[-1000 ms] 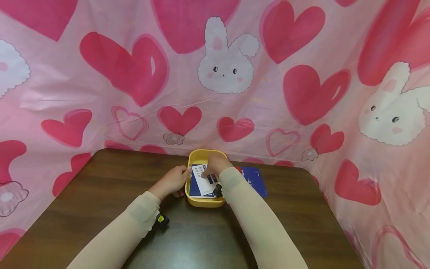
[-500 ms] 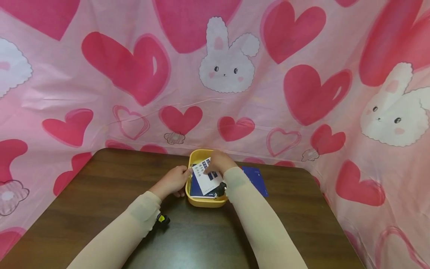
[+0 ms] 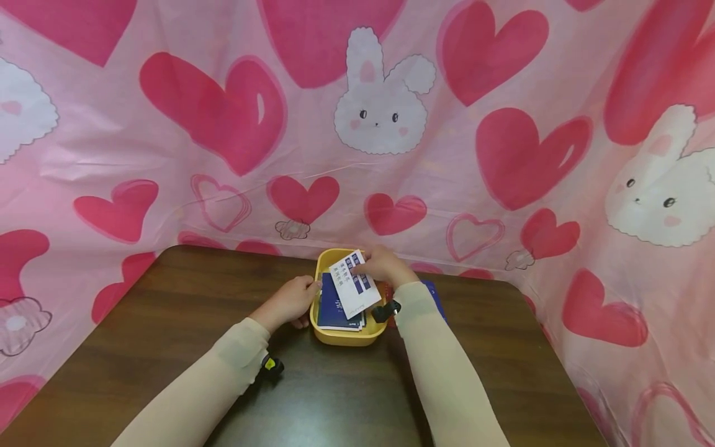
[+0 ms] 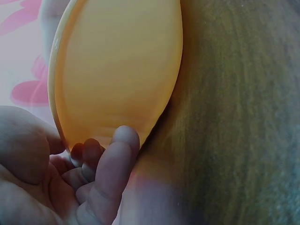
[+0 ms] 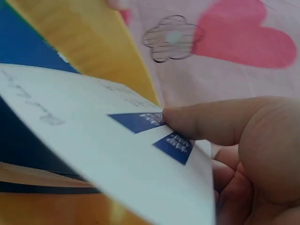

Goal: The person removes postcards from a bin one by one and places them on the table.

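A yellow plastic tray (image 3: pixel 346 340) stands near the table's back edge with several dark blue booklets (image 3: pixel 334 313) lying in it. My right hand (image 3: pixel 386 266) pinches a white printed card (image 3: pixel 350 301) and holds it tilted above them. In the right wrist view, the thumb presses the blue lettered stripes of the card (image 5: pixel 84 122), while the fingers bend behind it. My left hand (image 3: pixel 289 301) grips the tray's left side, thumb at the rim. Its curled fingers (image 4: pixel 112 173) touch the outer wall of the tray in the left wrist view.
Right of the tray, a blue printed sheet or booklet (image 3: pixel 434 295) with a red part lies on the brown wooden table (image 3: pixel 480 360), mostly hidden by my right arm. A pink curtain (image 3: pixel 391 180) with hearts and rabbits hangs right behind the table.
My right hand has lifted the white card and drawn it to the right, uncovering more of the blue booklets. The left hand stays on the tray.
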`<action>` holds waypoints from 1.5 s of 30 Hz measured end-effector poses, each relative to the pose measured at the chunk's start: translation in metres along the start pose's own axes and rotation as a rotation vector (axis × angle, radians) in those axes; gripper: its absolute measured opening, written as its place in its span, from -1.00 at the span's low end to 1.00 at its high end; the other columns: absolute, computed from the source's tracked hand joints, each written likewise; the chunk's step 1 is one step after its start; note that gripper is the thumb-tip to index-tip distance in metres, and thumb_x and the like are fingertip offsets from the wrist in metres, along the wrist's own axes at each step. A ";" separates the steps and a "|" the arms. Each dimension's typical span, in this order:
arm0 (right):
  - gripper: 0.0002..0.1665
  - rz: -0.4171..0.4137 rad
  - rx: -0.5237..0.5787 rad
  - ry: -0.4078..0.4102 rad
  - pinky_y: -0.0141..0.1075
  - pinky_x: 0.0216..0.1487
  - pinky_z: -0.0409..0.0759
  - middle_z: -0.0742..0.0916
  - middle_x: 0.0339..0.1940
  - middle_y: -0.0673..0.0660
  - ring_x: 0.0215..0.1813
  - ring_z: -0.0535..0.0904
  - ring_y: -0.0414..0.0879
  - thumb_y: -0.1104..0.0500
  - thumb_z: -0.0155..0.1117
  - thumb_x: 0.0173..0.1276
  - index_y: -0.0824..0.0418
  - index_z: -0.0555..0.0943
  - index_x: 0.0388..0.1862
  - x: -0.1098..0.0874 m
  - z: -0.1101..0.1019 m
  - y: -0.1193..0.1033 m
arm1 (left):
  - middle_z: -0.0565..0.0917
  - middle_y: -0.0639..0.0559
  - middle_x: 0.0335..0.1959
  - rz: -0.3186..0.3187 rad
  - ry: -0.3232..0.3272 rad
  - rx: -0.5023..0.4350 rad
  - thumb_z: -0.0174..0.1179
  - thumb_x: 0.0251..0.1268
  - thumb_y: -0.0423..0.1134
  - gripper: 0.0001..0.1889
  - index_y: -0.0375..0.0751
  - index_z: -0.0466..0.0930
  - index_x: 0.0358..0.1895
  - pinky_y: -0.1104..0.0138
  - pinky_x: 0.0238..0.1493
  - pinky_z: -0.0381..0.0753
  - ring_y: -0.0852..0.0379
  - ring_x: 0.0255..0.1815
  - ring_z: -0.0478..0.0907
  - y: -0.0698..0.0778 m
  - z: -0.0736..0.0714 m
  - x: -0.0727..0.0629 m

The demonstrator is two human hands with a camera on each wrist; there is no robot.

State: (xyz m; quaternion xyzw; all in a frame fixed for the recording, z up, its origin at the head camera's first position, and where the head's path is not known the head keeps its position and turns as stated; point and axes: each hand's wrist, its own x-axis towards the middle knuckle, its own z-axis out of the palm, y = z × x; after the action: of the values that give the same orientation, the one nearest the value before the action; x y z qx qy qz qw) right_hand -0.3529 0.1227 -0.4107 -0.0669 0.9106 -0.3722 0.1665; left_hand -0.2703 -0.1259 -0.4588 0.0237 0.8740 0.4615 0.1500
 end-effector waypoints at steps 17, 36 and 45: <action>-0.49 -0.020 0.330 0.170 -0.25 -0.15 0.88 0.89 -0.02 0.23 -0.21 0.86 -0.07 0.01 0.40 0.69 0.28 0.72 0.43 -0.035 -0.050 0.057 | 0.71 -0.19 -0.35 0.016 0.004 0.021 -0.03 0.93 0.01 -0.59 -0.27 0.65 0.17 0.17 -0.55 0.79 -0.05 -0.58 0.69 0.003 0.007 0.004; -0.32 0.084 0.269 0.252 -0.32 0.04 0.76 0.81 0.25 0.29 0.05 0.76 -0.03 -0.06 0.37 0.73 0.29 0.57 0.61 -0.062 -0.100 0.105 | 0.70 -0.20 -0.31 0.005 0.004 0.031 -0.03 0.92 0.02 -0.59 -0.28 0.62 0.20 0.15 -0.50 0.82 -0.08 -0.54 0.72 0.001 0.001 0.003; -0.36 0.179 0.257 0.226 -0.27 0.05 0.79 0.83 0.20 0.26 0.11 0.76 0.03 -0.03 0.38 0.73 0.32 0.59 0.57 -0.064 -0.102 0.137 | 0.69 -0.19 -0.33 -0.001 0.008 0.040 -0.03 0.93 0.02 -0.59 -0.28 0.63 0.21 0.14 -0.50 0.83 -0.06 -0.54 0.72 -0.001 0.000 0.004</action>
State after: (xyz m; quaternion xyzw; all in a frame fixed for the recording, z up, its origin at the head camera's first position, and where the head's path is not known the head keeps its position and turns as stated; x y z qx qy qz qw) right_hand -0.3291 0.3036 -0.4225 0.0783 0.8707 -0.4745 0.1028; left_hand -0.2743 -0.1256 -0.4605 0.0244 0.8837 0.4440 0.1460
